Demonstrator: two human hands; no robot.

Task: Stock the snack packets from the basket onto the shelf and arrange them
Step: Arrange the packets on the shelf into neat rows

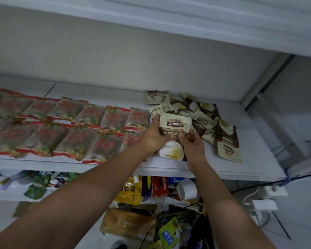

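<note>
A: Where is the brown packet [174, 124]?
B: Both hands hold it, near the front edge of the shelf [250, 150]. The left hand [153, 136] wraps round its side. The right hand [192, 144] pinches its bottom.
A: Any free room?
B: Bare shelf right of the brown pile [205, 115]. Red packets [70, 130] fill the left, cut off at the side.
A: What's hidden?
B: A white packet [171, 150] under the hands, partly covered.

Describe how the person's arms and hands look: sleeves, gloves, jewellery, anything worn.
Both arms are bare along all that shows: no sleeve edge appears on the left forearm or the right forearm. The left hand and right hand are ungloved. No watch, bracelet or ring shows on either wrist or the visible fingers, though the dim, slightly blurred picture could hide something small.
</note>
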